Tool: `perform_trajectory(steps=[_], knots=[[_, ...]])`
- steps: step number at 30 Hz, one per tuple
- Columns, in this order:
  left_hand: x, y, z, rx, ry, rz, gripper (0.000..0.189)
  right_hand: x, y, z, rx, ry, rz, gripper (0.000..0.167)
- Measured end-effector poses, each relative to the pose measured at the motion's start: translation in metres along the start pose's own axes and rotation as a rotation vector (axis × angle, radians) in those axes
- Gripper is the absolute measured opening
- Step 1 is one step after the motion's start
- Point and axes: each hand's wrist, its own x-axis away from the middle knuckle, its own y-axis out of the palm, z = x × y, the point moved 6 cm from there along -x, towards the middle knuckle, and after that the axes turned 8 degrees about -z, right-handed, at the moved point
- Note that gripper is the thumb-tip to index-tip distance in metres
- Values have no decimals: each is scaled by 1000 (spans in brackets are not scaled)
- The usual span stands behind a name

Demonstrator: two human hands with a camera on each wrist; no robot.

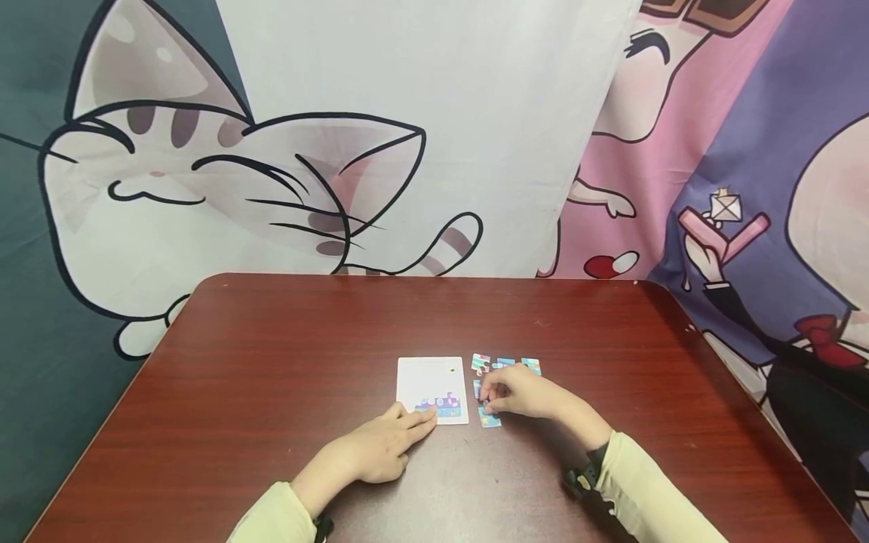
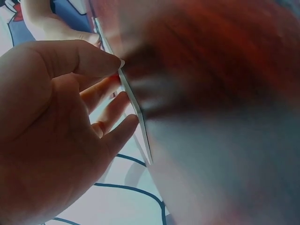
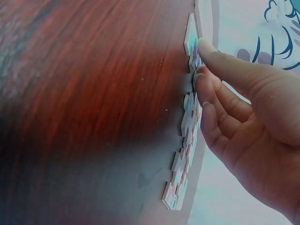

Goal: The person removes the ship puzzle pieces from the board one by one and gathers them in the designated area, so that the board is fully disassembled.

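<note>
A white puzzle board (image 1: 424, 377) lies flat on the table, with joined purple and blue puzzle pieces (image 1: 448, 411) along its bottom edge. My left hand (image 1: 376, 445) rests at the board's lower left corner, fingertips on the joined pieces; in the left wrist view its thumb touches the edge of the board (image 2: 146, 140). Just right of the board, my right hand (image 1: 526, 391) pinches a small purplish puzzle piece (image 3: 195, 61) between thumb and index finger, mostly hidden by the fingers. Beneath it lies a blue loose piece (image 1: 489, 419).
More loose pieces lie right of the board: a red-and-teal one (image 1: 480, 363), a blue one (image 1: 505, 363) and another (image 1: 532, 366) partly behind the right hand. The brown table (image 1: 305, 339) ends at a cartoon cloth backdrop (image 1: 421, 90).
</note>
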Motion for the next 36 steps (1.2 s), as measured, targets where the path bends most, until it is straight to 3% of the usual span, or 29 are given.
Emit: perform_trajectory(steps=[9, 17, 26, 36], knots=[[-3, -4, 0, -17, -5, 24, 51, -4, -1, -4, 11, -24, 12, 6], [-8, -9, -1, 56, -23, 52, 44, -11, -1, -11, 67, -37, 20, 6], [-9, -5, -4, 130, -51, 8, 50, -24, 0, -27, 77, -51, 14, 9], [-2, -4, -6, 180, -58, 41, 54, -40, 2, -40, 132, -92, 43, 17]])
